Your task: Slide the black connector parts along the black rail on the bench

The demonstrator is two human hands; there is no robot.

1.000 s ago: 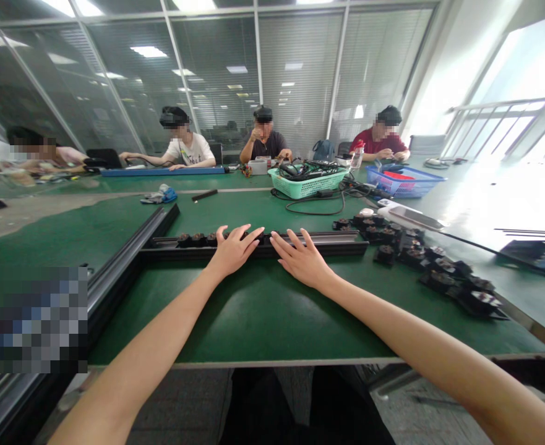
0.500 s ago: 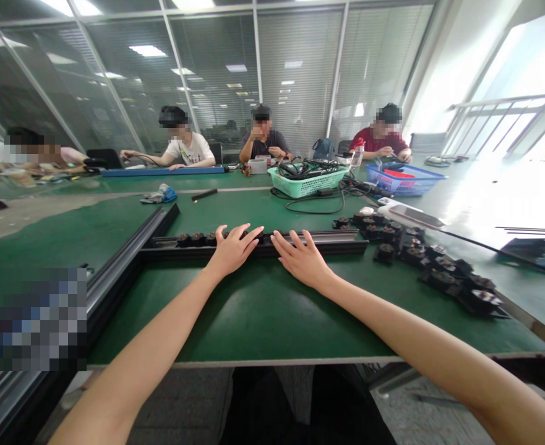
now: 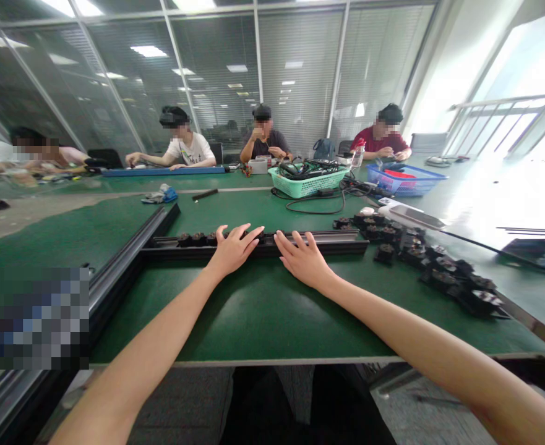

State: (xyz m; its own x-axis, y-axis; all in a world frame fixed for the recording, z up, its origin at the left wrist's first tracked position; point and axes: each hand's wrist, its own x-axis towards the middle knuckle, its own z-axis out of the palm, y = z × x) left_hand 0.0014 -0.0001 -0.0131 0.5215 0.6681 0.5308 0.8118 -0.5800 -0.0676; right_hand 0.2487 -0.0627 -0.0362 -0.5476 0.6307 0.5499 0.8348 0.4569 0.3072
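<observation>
A black channel [image 3: 328, 248] lies across the green table, its left end against a long metal rail [image 3: 126, 259]. Small black parts [image 3: 198, 239] sit in a row inside its left half. My left hand [image 3: 233, 250] rests on the channel over some of these parts, fingers spread. To its right, my right hand [image 3: 302, 256] lies on the channel with its fingers apart. What is under the fingertips of both hands is partly hidden. More black parts [image 3: 443, 272] lie in a cluster right of the channel.
Beyond the channel are a green basket [image 3: 307, 183] of cables, a blue basket [image 3: 404, 184], and a phone [image 3: 416, 216]. A blue-grey glove [image 3: 161, 194] and a short black strip [image 3: 205, 194] lie farther left. Several people sit across the table.
My right hand has shifted slightly to the right along the channel. My left hand has stayed in place. Across the table, the arm of a person in white has moved.
</observation>
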